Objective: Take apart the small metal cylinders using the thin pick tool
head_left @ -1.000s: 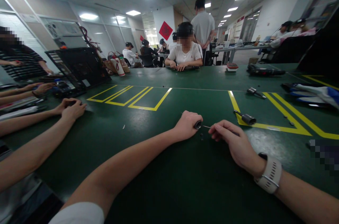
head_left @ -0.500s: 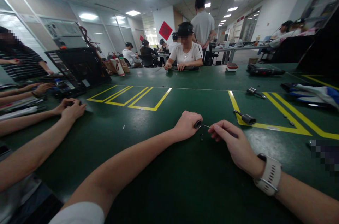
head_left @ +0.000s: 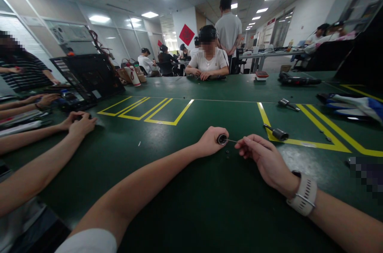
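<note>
My left hand (head_left: 212,141) is closed around a dark metal cylinder (head_left: 222,139), its round open end facing me and to the right. A thin metal rod (head_left: 231,141) runs from the fingertips of my right hand (head_left: 257,151) to that open end, its tip at or inside the mouth. The rod's other end is hidden in my right palm. Just below, two tiny dark ring-like parts (head_left: 227,152) lie on the green table (head_left: 191,189). To the right of my right hand lies a dark cup-shaped metal piece with a thin shank (head_left: 279,134).
Farther right are a second shanked metal piece (head_left: 288,104), small loose bits (head_left: 328,139), blue-and-white gloves (head_left: 359,105) and a black power tool (head_left: 299,80). A co-worker's hands (head_left: 79,122) are at the left. Another person (head_left: 208,61) sits opposite. Yellow tape (head_left: 167,122) marks the table.
The cylinder in my left hand has turned so its open end faces me more. My right hand has tilted slightly with the rod. The person opposite has drawn one hand inward.
</note>
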Available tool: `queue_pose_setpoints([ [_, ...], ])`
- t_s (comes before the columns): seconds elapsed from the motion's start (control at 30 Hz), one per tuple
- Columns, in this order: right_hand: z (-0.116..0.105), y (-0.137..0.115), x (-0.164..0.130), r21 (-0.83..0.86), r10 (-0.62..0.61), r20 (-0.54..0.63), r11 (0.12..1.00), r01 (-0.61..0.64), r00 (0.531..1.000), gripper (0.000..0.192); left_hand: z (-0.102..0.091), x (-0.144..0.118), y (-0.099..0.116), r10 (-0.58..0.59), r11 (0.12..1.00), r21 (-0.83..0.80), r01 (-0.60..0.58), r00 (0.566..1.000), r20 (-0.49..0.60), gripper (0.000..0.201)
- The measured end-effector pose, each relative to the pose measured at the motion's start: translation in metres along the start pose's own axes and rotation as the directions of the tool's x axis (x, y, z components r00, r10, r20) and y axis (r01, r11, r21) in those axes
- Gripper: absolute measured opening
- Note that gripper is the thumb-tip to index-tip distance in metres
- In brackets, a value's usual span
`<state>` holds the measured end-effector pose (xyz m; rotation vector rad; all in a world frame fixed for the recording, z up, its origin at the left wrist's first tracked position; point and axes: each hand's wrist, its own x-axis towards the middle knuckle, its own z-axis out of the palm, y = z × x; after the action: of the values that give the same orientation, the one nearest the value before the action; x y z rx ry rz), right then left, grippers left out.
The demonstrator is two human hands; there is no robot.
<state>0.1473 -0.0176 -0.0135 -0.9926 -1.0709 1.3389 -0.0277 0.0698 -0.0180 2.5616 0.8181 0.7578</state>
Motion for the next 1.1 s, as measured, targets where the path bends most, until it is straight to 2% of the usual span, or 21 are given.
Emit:
queue_pose_setpoints([
  [0.17, 0.001, 0.003, -0.002, -0.227, -0.120, -0.017, 0.967, 0.113, 0.993, 0.024, 0.001, -0.001, 0.004, -0.033, 0.965, 0.260, 0.034, 0.999, -0.005, 0.003],
  [0.27, 0.002, 0.004, -0.002, -0.294, -0.122, 0.009, 0.948, 0.120, 0.992, 0.025, 0.002, -0.002, 0.005, -0.024, 0.933, 0.359, 0.018, 1.000, 0.012, 0.006],
  [0.33, 0.001, 0.004, 0.000, -0.238, -0.095, 0.013, 0.966, 0.096, 0.995, 0.024, 0.002, -0.002, 0.004, -0.015, 0.949, 0.316, 0.015, 1.000, 0.000, 0.004],
  [0.43, -0.001, 0.002, 0.002, -0.107, -0.032, 0.001, 0.994, 0.032, 0.999, 0.022, 0.002, -0.002, 0.000, -0.016, 0.990, 0.142, 0.019, 1.000, -0.021, 0.002],
  [0.53, -0.003, 0.002, 0.004, -0.025, 0.011, 0.010, 1.000, -0.010, 1.000, 0.020, 0.002, 0.000, -0.003, -0.040, 0.999, -0.011, 0.040, 0.999, 0.000, 0.006],
  [0.63, -0.004, 0.002, 0.004, 0.014, 0.012, 0.015, 1.000, -0.012, 1.000, 0.019, 0.002, 0.001, -0.003, -0.038, 0.996, -0.081, 0.040, 0.999, 0.025, 0.008],
  [0.73, -0.003, 0.003, 0.002, -0.003, -0.011, -0.002, 1.000, 0.011, 1.000, 0.020, 0.002, 0.001, -0.001, -0.032, 0.999, -0.024, 0.032, 0.999, 0.031, 0.006],
  [0.87, -0.001, 0.004, 0.001, -0.147, -0.066, -0.017, 0.987, 0.063, 0.998, 0.022, -0.001, 0.000, 0.005, -0.010, 0.973, 0.230, -0.005, 0.998, 0.064, 0.003],
  [0.93, 0.000, 0.003, 0.001, -0.157, -0.057, -0.014, 0.986, 0.054, 0.998, 0.023, -0.002, -0.001, 0.007, 0.001, 0.946, 0.323, -0.029, 0.996, 0.084, 0.004],
  [1.0, 0.000, 0.002, 0.002, -0.101, -0.018, -0.011, 0.995, 0.017, 1.000, 0.023, -0.001, -0.002, 0.006, 0.011, 0.943, 0.331, -0.039, 0.996, 0.085, 0.004],
  [1.1, 0.000, 0.001, 0.004, -0.013, 0.025, -0.014, 1.000, -0.025, 1.000, 0.021, 0.000, -0.002, 0.002, 0.025, 0.977, 0.213, -0.034, 0.999, 0.048, 0.003],
])
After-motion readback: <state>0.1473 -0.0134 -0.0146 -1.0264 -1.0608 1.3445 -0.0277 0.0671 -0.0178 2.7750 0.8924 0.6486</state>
